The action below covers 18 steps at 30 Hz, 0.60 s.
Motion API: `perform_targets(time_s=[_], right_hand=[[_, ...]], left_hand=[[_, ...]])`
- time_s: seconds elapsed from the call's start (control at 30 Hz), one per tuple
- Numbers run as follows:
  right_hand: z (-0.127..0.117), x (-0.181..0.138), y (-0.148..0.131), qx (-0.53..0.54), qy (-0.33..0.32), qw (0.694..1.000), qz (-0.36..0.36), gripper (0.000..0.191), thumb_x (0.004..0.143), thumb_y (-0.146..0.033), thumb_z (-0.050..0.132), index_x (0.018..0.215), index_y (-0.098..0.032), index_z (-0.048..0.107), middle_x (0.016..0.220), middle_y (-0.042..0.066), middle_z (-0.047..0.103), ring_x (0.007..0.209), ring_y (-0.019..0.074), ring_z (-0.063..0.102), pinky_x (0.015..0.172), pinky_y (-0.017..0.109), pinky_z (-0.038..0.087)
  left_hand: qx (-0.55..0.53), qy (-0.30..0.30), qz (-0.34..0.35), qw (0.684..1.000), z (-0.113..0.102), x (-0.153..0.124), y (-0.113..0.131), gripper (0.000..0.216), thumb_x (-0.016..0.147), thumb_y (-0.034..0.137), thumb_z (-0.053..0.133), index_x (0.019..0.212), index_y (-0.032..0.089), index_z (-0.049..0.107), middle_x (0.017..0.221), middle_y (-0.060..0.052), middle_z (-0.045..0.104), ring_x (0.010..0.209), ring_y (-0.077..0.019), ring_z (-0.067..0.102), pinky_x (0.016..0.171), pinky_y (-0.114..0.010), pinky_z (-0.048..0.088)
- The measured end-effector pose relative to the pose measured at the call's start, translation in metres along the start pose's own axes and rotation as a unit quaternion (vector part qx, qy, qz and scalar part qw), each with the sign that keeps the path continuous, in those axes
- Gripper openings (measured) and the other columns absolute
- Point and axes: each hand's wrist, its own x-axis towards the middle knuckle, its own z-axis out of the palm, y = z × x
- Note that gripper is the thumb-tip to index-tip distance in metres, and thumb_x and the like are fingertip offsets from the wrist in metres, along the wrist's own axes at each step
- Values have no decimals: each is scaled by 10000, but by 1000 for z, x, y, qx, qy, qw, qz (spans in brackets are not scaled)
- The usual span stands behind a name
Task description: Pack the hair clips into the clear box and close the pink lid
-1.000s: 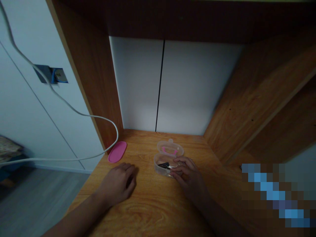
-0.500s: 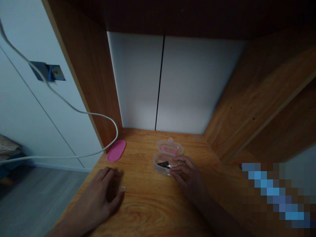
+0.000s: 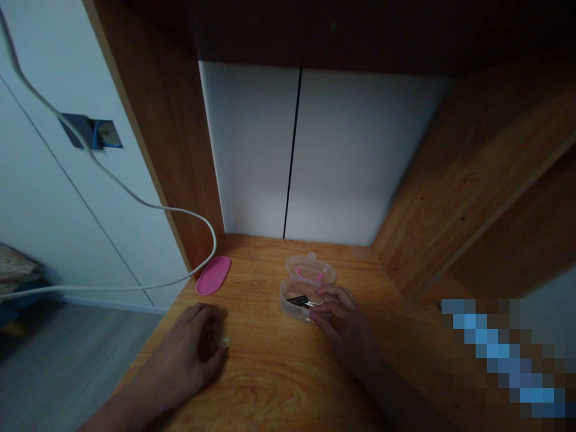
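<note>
Case (image 3: 294,311) on the counter (image 3: 270,375): right hand (image 3: 345,324), grip closed at its 3 o'clock end; left hand (image 3: 191,347), grip parted beside the ring (image 3: 225,342), at the case's 8 o'clock. The case (apparently thin plastic) is probably light, flexible, best held at either end.
</note>
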Motion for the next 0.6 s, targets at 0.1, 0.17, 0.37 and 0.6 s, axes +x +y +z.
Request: perform_targets(time_s=[0.1, 0.17, 0.37, 0.6], right_hand=[[0, 1, -1, -1, -1, 1000, -4, 53, 850, -252, 703, 832, -269, 750, 1098, 71, 646, 1100, 261, 577, 945, 452, 486], [0, 1, -1, -2, 0, 1000, -7, 55, 850, -245, 700, 836, -267, 749, 1093, 73, 646, 1097, 262, 577, 943, 455, 485], [1, -1, 0, 0, 6, 1000, -8, 54, 848, -257, 704, 827, -268, 752, 1100, 71, 645, 1084, 257, 591, 931, 441, 499], [2, -1, 1, 17, 1, 1000, -22, 52, 843, -283, 722, 839, -283, 774, 1138, 69, 641, 1099, 261, 599, 932, 434, 508]], left_hand=[[-47, -41, 2, 998, -1, -7, 6, 323, 781, 297, 609, 1095, 225, 585, 1073, -86, 676, 952, -262, 667, 844, -401, 554], [-79, -64, 5, 995, -1, -11, 12, 294, 779, 279, 599, 1069, 230, 596, 1017, -66, 693, 875, -239, 681, 760, -356, 564], [-75, -56, -11, 996, -11, 1, 7, 211, 857, 350, 569, 1017, 223, 624, 942, -42, 706, 816, -221, 677, 722, -340, 557], [138, 92, 21, 986, 1, 43, -34, 467, 915, 418, 518, 1272, 133, 611, 1295, -190, 595, 1198, -363, 532, 1015, -523, 437]])
